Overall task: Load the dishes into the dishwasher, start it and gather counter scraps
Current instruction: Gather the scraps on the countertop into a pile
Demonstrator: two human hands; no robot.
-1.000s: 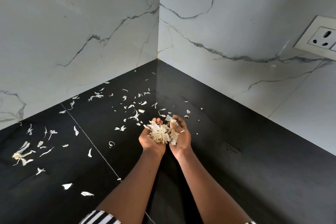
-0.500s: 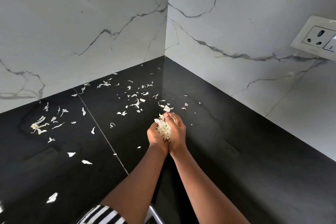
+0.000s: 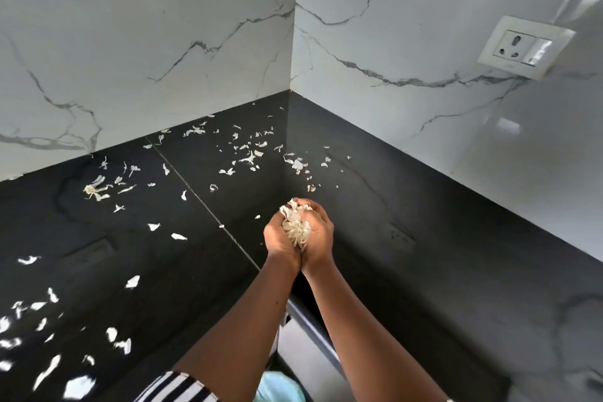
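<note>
left hand (image 3: 280, 238) and right hand (image 3: 318, 232) are pressed together, cupped shut on a clump of scraps (image 3: 295, 227) | clump is held above black tabletop (image 3: 424, 254) | loose scraps (image 3: 248, 157) are scattered toward the corner

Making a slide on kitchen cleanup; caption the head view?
Left hand and right hand cup a handful of peels above the scrap-strewn black counter.

Two bare forearms, no rings or watch visible; black-and-white striped sleeve (image 3: 176, 388) at the left arm, short, ending above the elbow.
</note>
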